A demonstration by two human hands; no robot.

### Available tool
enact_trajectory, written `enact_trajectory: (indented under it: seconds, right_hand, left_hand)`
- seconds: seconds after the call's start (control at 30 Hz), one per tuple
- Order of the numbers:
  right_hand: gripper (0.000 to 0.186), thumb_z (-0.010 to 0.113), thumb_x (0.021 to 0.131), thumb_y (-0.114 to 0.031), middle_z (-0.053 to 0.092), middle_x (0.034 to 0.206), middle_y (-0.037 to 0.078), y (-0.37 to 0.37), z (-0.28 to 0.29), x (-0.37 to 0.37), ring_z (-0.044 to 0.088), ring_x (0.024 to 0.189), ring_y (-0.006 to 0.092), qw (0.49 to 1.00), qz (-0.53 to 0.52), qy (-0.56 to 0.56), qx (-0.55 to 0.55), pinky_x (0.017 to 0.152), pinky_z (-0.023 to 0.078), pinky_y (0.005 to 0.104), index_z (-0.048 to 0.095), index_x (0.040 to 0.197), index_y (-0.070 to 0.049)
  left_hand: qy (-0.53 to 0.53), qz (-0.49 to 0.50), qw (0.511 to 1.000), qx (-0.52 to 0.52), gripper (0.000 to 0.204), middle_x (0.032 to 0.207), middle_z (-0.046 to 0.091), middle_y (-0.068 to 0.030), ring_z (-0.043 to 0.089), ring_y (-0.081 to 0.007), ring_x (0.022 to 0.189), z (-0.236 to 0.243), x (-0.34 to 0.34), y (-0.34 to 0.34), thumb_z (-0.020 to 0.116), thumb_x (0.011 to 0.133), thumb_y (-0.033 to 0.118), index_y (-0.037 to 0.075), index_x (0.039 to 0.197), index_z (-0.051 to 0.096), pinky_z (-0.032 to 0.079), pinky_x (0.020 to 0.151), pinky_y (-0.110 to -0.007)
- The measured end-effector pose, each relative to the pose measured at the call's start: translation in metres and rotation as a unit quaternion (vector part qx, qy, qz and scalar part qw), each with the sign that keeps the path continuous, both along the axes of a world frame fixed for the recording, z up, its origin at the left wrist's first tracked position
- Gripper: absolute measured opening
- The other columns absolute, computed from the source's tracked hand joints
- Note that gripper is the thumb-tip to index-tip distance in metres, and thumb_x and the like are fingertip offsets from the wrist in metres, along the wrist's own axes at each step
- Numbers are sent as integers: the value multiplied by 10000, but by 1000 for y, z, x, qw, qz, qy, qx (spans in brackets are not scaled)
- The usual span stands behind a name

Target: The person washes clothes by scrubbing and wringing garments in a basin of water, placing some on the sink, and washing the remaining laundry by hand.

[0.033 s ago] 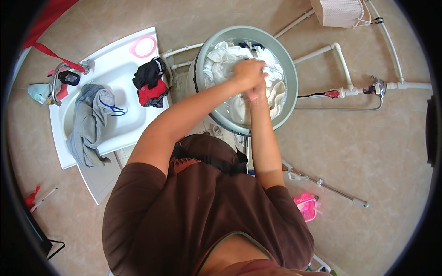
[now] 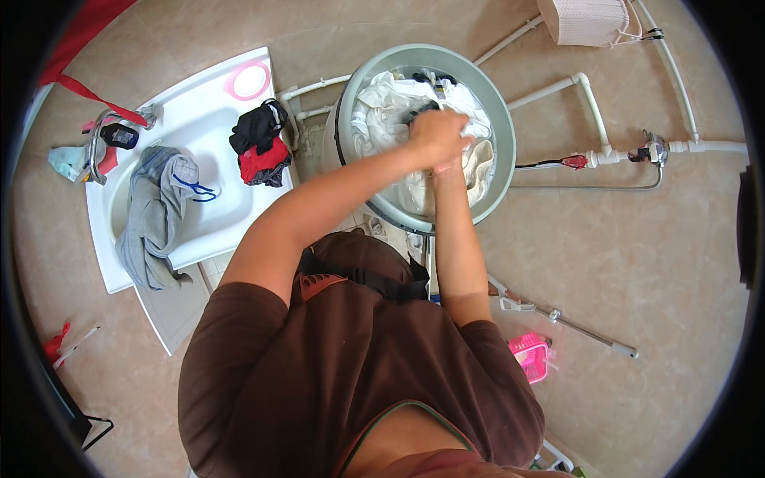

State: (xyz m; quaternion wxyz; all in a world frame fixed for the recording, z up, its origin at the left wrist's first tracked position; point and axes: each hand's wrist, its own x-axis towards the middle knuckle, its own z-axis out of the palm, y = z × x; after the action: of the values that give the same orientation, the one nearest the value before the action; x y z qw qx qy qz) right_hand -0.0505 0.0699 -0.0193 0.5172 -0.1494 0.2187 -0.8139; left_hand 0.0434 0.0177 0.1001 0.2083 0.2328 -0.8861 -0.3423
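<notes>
A round grey-green tub (image 2: 500,119) holds water and white, wet fabric (image 2: 382,103), with some dark cloth (image 2: 422,109) among it and a cream item (image 2: 478,171) at its right. My left hand (image 2: 438,135) is over the middle of the tub, fingers curled beside the dark cloth; whatever they grip is hidden. My right hand (image 2: 445,166) is below it, mostly covered by the left, its fingers out of sight.
At left, a white sink (image 2: 207,76) holds grey clothing (image 2: 151,215), with black and red clothes (image 2: 259,163) on its edge and a tap (image 2: 103,155). White pipes (image 2: 590,111) lie behind and right. A pink basket (image 2: 530,354) is at lower right, beside a metal rod (image 2: 590,334).
My left hand has shifted slightly to the right and down over my right hand. More of the dark cloth now shows above it.
</notes>
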Motion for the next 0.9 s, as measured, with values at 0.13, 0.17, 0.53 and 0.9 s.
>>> enact_trajectory:
  seconds: [0.13, 0.17, 0.53, 0.9]
  right_hand:
    - [333, 417, 986, -376, 601, 1117, 65, 0, 16, 14, 581, 1033, 197, 993, 62, -101, 3, 889, 489, 355, 554, 1138, -113]
    - [334, 417, 985, -378, 602, 1115, 66, 1, 19, 17, 582, 1031, 200, 993, 49, -102, 44, 888, 490, 358, 553, 1137, -113]
    - [421, 432, 951, -485, 619, 1047, 101, -7, 12, 25, 588, 978, 262, 973, -57, -57, 217, 880, 489, 418, 568, 1028, -94]
    - [308, 584, 905, -267, 622, 971, 103, -18, 61, -9, 593, 805, 233, 810, -256, 407, 337, 703, 490, 344, 595, 1116, -43]
  left_hand:
    - [-15, -41, 996, -77, 331, 736, 660, -133, 649, -338, 688, -5, 0, 35, 634, 790, 417, 89, 776, 678, 506, 672, -446]
    - [-47, -21, 994, -101, 337, 706, 658, -137, 651, -329, 669, -6, 1, 36, 624, 799, 416, 88, 749, 682, 507, 647, -444]
    - [43, 66, 996, -46, 340, 680, 652, -153, 643, -327, 646, -25, 9, -1, 587, 861, 384, 85, 734, 685, 505, 589, -429]
    - [2, 166, 982, -86, 376, 804, 661, -165, 649, -359, 723, -43, 12, -81, 521, 908, 403, 46, 856, 628, 509, 626, -469]
